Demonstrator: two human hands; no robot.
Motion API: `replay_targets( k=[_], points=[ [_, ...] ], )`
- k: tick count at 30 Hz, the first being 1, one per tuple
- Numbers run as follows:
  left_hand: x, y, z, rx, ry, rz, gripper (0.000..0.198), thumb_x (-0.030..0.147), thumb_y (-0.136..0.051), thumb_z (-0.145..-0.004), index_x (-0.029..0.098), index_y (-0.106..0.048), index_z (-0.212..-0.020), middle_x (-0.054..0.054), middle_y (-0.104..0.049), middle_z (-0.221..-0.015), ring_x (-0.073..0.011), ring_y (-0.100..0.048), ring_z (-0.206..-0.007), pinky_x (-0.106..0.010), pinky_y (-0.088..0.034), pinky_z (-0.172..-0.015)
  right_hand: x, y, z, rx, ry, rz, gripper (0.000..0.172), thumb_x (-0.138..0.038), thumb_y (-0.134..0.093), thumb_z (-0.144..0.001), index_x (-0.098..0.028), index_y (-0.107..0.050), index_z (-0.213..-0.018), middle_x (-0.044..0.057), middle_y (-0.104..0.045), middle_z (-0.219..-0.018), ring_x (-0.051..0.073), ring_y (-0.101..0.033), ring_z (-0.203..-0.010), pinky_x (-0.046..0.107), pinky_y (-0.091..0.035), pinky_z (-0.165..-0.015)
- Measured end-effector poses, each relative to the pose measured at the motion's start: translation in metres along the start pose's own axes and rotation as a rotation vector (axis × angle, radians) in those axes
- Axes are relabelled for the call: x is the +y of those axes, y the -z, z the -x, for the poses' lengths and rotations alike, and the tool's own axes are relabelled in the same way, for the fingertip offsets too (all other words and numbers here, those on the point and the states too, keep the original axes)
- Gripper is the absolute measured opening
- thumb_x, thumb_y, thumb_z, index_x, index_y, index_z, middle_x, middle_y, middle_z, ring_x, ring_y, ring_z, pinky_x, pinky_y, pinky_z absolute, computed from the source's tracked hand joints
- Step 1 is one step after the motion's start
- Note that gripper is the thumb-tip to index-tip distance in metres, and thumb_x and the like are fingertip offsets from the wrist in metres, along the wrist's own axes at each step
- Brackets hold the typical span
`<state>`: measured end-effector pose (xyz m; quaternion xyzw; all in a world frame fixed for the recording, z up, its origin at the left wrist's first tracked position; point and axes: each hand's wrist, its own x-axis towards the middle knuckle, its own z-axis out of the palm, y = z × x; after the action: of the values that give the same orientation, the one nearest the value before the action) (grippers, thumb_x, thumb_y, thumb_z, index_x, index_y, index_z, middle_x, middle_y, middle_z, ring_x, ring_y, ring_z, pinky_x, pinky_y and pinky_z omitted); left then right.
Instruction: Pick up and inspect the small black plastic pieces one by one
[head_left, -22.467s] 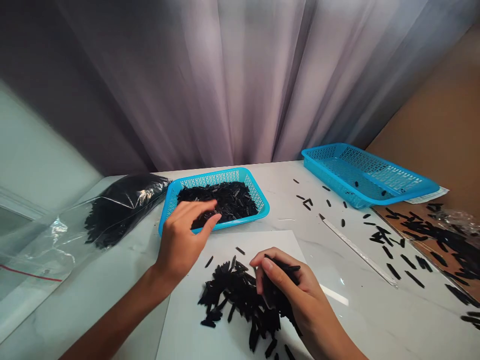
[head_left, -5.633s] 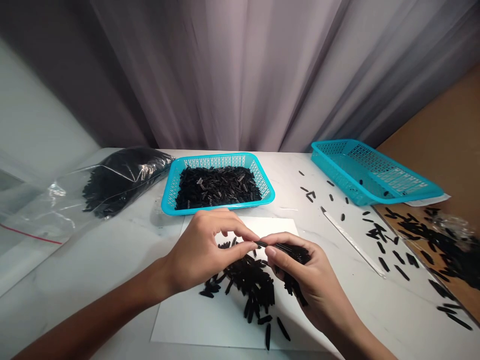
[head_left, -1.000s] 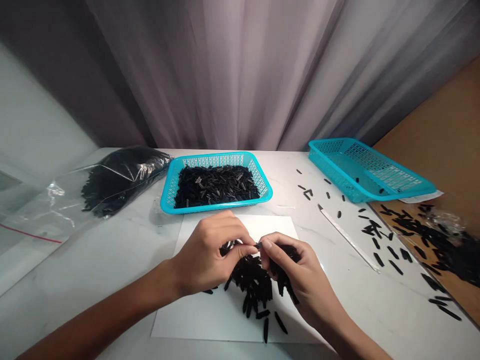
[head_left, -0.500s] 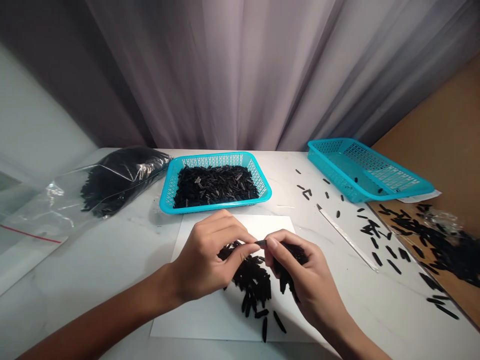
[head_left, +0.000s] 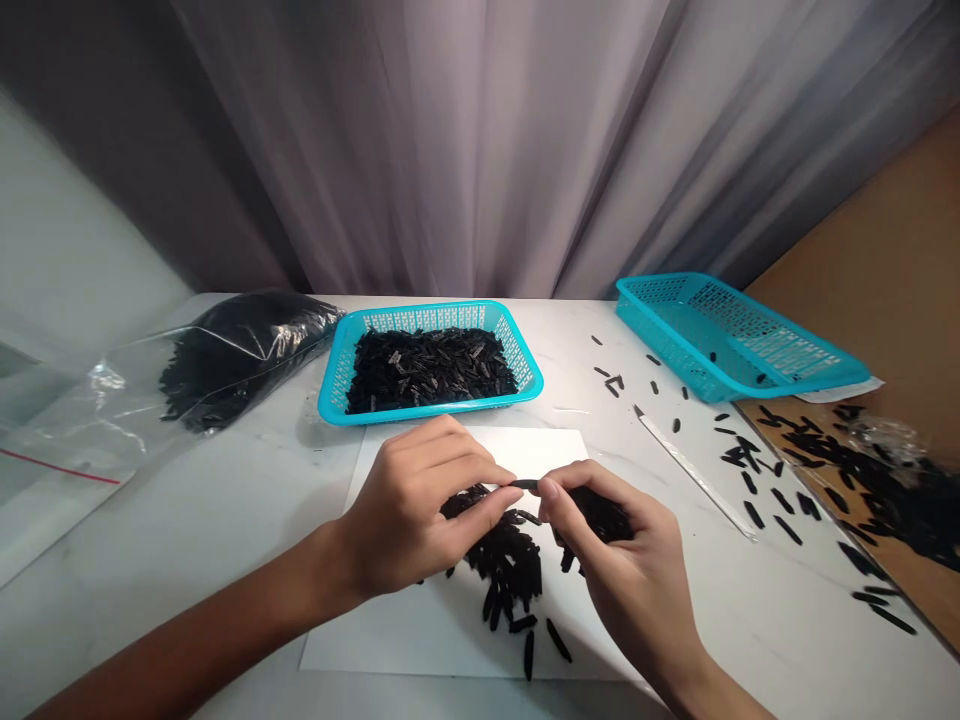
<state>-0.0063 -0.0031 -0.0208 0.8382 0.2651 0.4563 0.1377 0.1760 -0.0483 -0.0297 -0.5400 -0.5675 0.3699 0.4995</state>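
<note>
A slim, elongated black piece (head_left: 527, 484) spans the gap between my two hands above the white sheet (head_left: 375, 630). My left hand (head_left: 416, 505) pinches one end between thumb and fingertips. The other end is gripped by the thumb and index finger of my right hand (head_left: 634, 545). More black pieces (head_left: 600, 515) show under and inside the curl of the right hand; whether it holds them all I cannot tell. Below the hands lies a loose pile of similar black pieces (head_left: 510, 565) on the sheet, partly hidden by the left hand.
A blue basket (head_left: 431, 412) full of glossier black pieces stands behind the sheet. To its left rests a clear zip bag (head_left: 90, 420) of black pieces. At right are another blue basket (head_left: 795, 388), a thin white strip (head_left: 697, 475), and many scattered black pieces (head_left: 742, 455).
My right hand has shifted slightly to the right, and more of the black piece shows between the hands. The left hand keeps its pinch nearly in place.
</note>
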Motion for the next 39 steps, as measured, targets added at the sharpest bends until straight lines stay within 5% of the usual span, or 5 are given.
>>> replay_targets(
  k=[10,15,19,25,39],
  points=[
    [-0.039,0.022,-0.01,0.164,0.115,-0.476,0.003,0.016,-0.072,-0.085,0.015,-0.073,-0.088,-0.006,-0.075,-0.085,-0.0214,-0.065,-0.081,-0.036,-0.052,-0.078,0.0,-0.001,-0.007,-0.1,-0.312,-0.203,0.031,-0.047,-0.065,-0.089,-0.019,-0.071,-0.077,-0.001,-0.056,-0.062,0.01,-0.044,-0.052,0.024,-0.03,-0.045],
    [-0.035,0.027,-0.013,-0.036,0.247,-0.315,0.031,0.023,-0.07,-0.088,0.017,-0.066,-0.118,-0.008,-0.068,-0.111,-0.0242,-0.059,-0.105,-0.038,-0.051,-0.09,0.006,-0.006,-0.011,-0.306,-0.601,-0.508,0.045,-0.057,-0.055,-0.092,-0.017,-0.072,-0.101,-0.002,-0.055,-0.062,0.009,-0.042,-0.049,0.022,-0.027,-0.047],
    [-0.008,0.011,-0.006,-0.385,0.109,0.034,0.016,0.02,-0.066,-0.091,0.022,-0.069,-0.106,-0.004,-0.065,-0.101,-0.0177,-0.059,-0.094,-0.03,-0.05,-0.082,0.009,-0.007,-0.008,-0.443,-0.536,-0.561,0.054,-0.064,-0.052,-0.091,-0.014,-0.066,-0.074,0.0,-0.054,-0.061,0.01,-0.041,-0.051,0.023,-0.029,-0.049],
    [-0.003,0.002,0.001,-0.3,0.114,0.065,0.008,0.014,-0.063,-0.091,0.014,-0.068,-0.084,-0.005,-0.065,-0.094,-0.0167,-0.056,-0.086,-0.029,-0.047,-0.076,0.008,-0.006,-0.006,-0.593,-0.426,-0.513,0.048,-0.06,-0.049,-0.094,-0.017,-0.061,-0.076,-0.001,-0.054,-0.062,0.011,-0.04,-0.054,0.024,-0.033,-0.051],
    [0.0,0.005,-0.001,-0.256,0.111,0.012,0.006,0.013,-0.068,-0.085,0.015,-0.07,-0.08,-0.005,-0.066,-0.089,-0.0177,-0.056,-0.083,-0.031,-0.047,-0.073,0.006,-0.003,-0.006,-0.531,-0.345,-0.345,0.043,-0.052,-0.052,-0.097,-0.019,-0.06,-0.122,-0.004,-0.055,-0.063,0.012,-0.043,-0.059,0.026,-0.035,-0.059]
  ],
)
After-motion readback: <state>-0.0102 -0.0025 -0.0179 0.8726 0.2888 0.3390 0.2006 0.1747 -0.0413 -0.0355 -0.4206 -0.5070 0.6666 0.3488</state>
